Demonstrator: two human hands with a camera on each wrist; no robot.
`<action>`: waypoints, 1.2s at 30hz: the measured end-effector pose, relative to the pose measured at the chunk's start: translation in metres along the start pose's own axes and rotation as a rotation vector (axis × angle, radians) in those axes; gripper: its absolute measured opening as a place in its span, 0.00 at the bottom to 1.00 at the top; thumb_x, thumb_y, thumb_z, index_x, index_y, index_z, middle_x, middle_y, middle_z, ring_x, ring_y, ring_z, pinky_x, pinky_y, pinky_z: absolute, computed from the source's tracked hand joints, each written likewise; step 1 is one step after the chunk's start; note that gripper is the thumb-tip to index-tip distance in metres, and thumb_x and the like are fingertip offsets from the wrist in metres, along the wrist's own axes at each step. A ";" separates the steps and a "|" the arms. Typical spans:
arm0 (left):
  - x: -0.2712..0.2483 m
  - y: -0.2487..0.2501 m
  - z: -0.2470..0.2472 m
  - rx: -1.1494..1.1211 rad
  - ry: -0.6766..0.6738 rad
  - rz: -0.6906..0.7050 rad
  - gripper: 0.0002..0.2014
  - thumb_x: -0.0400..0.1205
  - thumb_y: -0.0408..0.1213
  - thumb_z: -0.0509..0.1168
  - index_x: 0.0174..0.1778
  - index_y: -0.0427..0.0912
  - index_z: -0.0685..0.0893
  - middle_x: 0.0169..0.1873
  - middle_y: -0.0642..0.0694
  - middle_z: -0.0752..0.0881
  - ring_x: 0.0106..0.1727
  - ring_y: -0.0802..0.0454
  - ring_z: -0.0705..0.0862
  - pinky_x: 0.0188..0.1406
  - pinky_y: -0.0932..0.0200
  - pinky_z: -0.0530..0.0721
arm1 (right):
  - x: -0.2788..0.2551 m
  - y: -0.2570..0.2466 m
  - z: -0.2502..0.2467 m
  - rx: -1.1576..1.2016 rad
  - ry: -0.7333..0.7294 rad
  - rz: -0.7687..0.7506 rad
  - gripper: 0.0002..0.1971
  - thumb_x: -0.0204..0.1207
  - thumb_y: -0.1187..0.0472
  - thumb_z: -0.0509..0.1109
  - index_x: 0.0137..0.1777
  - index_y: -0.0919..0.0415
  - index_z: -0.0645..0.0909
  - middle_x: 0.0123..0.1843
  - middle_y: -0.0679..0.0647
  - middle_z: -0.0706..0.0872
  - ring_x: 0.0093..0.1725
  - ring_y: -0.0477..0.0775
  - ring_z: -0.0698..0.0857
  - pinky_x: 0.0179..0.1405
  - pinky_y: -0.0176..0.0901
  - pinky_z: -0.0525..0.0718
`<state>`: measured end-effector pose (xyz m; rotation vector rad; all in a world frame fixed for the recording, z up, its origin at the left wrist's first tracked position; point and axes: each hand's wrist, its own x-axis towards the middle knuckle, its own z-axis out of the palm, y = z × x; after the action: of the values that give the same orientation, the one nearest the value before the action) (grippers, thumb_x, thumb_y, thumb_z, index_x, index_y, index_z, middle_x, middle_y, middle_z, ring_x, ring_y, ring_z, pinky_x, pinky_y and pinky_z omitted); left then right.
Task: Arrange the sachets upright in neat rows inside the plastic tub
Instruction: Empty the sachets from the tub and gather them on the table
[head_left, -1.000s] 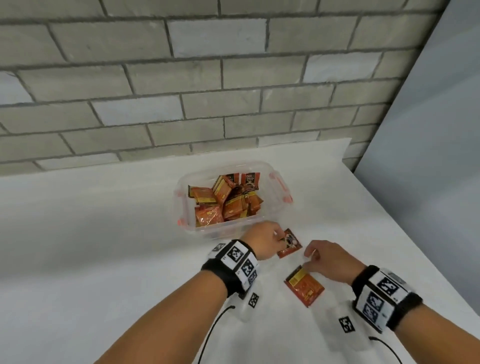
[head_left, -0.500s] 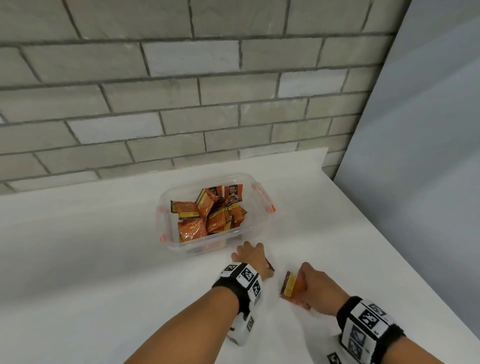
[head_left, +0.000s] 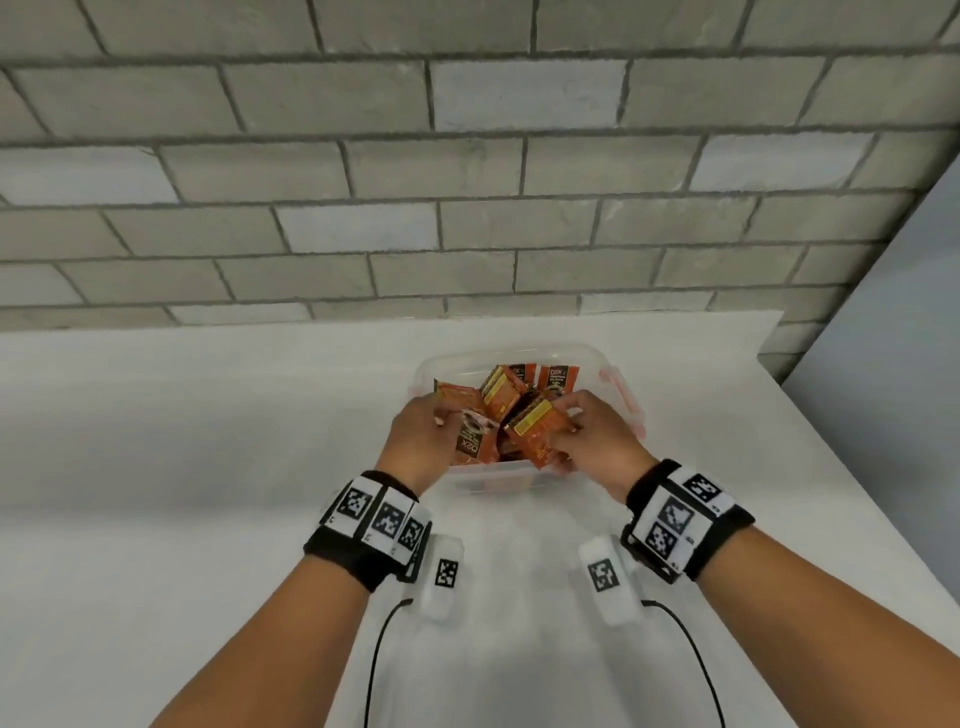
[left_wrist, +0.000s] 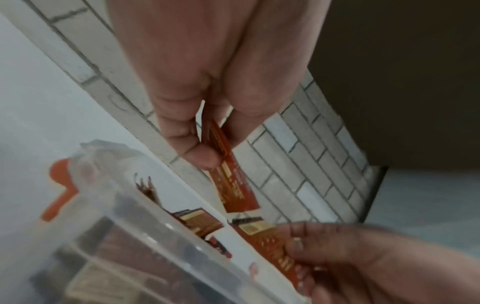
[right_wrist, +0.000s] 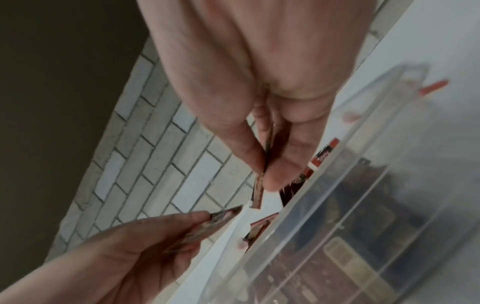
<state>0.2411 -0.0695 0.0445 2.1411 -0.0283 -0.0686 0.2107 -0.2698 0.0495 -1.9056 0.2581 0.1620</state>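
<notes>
Sachets (head_left: 506, 397) in plastic tub (head_left: 621, 387) lie jumbled, no rows yet. Left hand (head_left: 423, 441) and right hand (head_left: 597, 441) each pinch one sachet over tub; sorting mostly left.

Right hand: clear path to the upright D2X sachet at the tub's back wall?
Probably not yet. The right hand pinches its own sachet over the tub. The back-wall sachet stands just beyond the fingers, nothing between, but the hand is occupied.

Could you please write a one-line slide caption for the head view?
Both hands, left hand and right hand, each hold a sachet over the clear plastic tub.
</notes>
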 end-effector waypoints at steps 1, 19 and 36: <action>0.007 -0.002 0.000 0.030 0.022 0.010 0.09 0.84 0.34 0.62 0.57 0.43 0.84 0.57 0.42 0.83 0.55 0.45 0.84 0.59 0.51 0.83 | 0.009 -0.005 0.008 0.010 0.012 0.012 0.14 0.77 0.71 0.69 0.59 0.58 0.72 0.51 0.57 0.83 0.36 0.55 0.86 0.34 0.47 0.88; 0.013 -0.047 -0.002 0.010 -0.066 -0.230 0.36 0.82 0.36 0.65 0.83 0.49 0.56 0.70 0.39 0.78 0.65 0.41 0.81 0.65 0.51 0.76 | 0.043 0.048 -0.059 -0.327 0.215 0.187 0.29 0.81 0.58 0.64 0.81 0.58 0.61 0.71 0.63 0.76 0.64 0.66 0.79 0.62 0.54 0.79; -0.112 -0.083 -0.027 -0.408 -0.057 -0.249 0.23 0.82 0.31 0.66 0.72 0.48 0.71 0.37 0.35 0.84 0.45 0.36 0.87 0.48 0.45 0.88 | -0.121 0.096 -0.049 0.217 0.216 0.163 0.13 0.85 0.55 0.61 0.67 0.54 0.75 0.51 0.56 0.86 0.44 0.59 0.84 0.37 0.50 0.84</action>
<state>0.1303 0.0035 -0.0065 1.7248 0.2038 -0.2587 0.0688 -0.3351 0.0072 -1.6855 0.5555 0.0344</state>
